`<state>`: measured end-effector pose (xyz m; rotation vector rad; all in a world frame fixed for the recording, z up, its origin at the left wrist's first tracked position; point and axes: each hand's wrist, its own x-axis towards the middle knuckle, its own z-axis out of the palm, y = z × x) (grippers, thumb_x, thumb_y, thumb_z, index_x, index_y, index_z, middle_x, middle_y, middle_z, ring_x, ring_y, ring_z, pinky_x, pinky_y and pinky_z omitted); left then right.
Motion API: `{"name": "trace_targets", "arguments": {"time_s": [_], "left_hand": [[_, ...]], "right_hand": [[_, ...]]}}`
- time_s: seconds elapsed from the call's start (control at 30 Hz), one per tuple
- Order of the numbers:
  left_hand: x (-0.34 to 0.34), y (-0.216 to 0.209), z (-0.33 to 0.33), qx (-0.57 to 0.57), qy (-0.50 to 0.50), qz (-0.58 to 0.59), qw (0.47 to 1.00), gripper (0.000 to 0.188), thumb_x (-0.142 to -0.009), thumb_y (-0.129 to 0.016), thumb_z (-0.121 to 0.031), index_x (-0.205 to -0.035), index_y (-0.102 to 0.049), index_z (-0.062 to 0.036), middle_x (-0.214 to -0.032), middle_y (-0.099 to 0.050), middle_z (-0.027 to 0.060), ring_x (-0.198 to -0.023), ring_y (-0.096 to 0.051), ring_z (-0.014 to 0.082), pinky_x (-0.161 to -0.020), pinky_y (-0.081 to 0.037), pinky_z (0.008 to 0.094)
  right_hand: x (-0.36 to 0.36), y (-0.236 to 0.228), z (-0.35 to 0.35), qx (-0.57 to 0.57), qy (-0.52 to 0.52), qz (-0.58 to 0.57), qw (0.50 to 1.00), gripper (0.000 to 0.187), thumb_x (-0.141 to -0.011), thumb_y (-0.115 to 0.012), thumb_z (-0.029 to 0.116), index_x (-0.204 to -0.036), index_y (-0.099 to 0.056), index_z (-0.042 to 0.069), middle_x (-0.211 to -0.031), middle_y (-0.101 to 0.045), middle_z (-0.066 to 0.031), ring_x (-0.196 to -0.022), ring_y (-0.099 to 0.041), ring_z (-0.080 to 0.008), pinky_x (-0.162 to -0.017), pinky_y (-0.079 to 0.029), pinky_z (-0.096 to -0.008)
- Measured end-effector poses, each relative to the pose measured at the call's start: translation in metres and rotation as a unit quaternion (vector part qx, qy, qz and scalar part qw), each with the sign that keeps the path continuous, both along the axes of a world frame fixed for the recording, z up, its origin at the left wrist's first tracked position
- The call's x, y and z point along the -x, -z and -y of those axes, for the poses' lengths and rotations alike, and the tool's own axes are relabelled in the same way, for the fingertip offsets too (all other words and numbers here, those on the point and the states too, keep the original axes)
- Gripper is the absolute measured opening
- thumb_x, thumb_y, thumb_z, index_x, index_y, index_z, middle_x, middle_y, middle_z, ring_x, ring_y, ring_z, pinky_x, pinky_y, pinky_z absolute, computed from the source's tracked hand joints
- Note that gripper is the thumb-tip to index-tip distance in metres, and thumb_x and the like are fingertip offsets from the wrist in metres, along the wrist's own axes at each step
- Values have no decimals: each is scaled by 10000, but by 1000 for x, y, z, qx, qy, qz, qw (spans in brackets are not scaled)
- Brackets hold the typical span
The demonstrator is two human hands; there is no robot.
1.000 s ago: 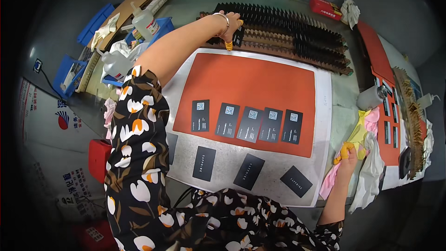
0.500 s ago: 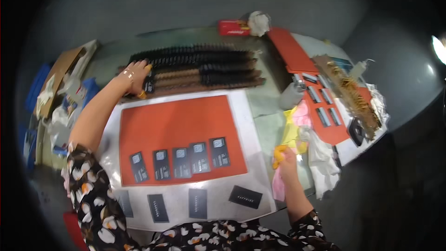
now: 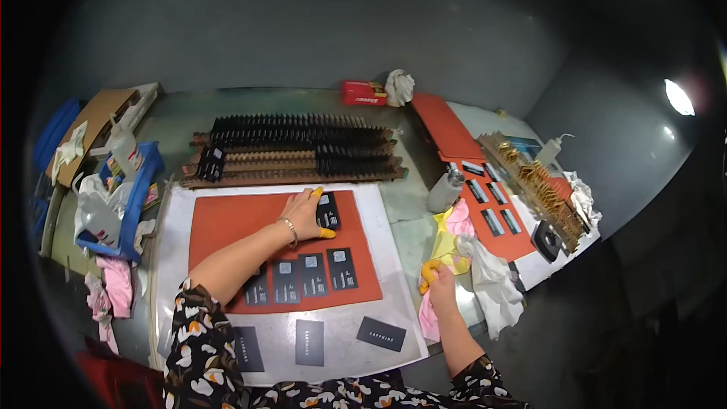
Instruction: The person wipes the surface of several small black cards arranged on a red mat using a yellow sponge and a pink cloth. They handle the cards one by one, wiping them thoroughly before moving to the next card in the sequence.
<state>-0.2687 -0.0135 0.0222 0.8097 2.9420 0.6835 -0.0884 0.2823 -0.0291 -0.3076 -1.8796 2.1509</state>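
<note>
My left hand, with yellow finger cots on its thumb and a fingertip, is over the far right part of an orange-red mat. It grips a small black card by its edges. Nearer to me, several similar black cards lie in a row on the mat, partly hidden by my left forearm. My right hand, also in yellow finger cots, is closed to the right of the mat, beside a pink cloth and a yellow cloth. What its fingers pinch is too small to make out.
Beyond the mat stand slotted racks full of black cards. Plain dark cards lie along the near edge. At left is a blue basket with bottles. A grey spray bottle, white cloth and second orange-red mat are at right.
My left hand has come from the left end of the racks to the mat, bringing a black card. My right hand stays closed beside the cloths. The view has shifted.
</note>
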Motion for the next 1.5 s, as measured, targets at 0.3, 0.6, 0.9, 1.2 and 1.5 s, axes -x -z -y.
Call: {"name": "trace_targets", "arguments": {"time_s": [0.3, 0.6, 0.9, 1.2, 1.5], "left_hand": [[-5, -5, 68, 51, 11, -42, 998, 1140, -489, -793, -561, -1328, -307, 41, -1205, -443, 209, -1120, -443, 347, -949, -364, 388], [-29, 6, 146, 77, -22, -44, 996, 1028, -557, -800, -448, -1349, -307, -15, -1239, -426, 179, -1148, -411, 349, -974, -329, 411], [50, -52, 88, -83, -24, -157, 984, 236, -802, -617, -168, -980, -622, -13, -915, -619, 143, -843, -597, 301, -751, -472, 373], [190, -105, -107, -73, -80, -88, 990, 228, -779, -635, -260, -930, -674, -93, -901, -658, 134, -839, -628, 288, -755, -484, 367], [204, -59, -219, 49, -237, -22, 970, 263, -807, -570, -214, -1029, -653, -98, -1095, -623, 120, -1014, -603, 266, -826, -488, 361]], "right_hand": [[4, 16, -12, 0, 3, 19, 1000, 90, -869, -562, 97, -938, -568, 40, -730, -518, 17, -560, -456, -53, -499, -382, -199], [0, 3, -7, -25, 2, 19, 1000, 130, -870, -590, 142, -946, -571, 38, -676, -478, 31, -523, -437, -53, -480, -370, -199], [4, -2, 0, -35, -10, 8, 999, 94, -871, -585, 132, -894, -548, 49, -674, -505, 17, -515, -455, -52, -450, -356, -187], [-1, -8, 9, 46, -26, 24, 998, 83, -855, -599, 93, -899, -548, 44, -708, -518, 10, -572, -471, -61, -499, -363, -191], [-18, -20, 8, 3, -92, 23, 995, 117, -857, -570, 25, -956, -529, -23, -793, -579, -43, -675, -540, -83, -627, -442, -217]]}}
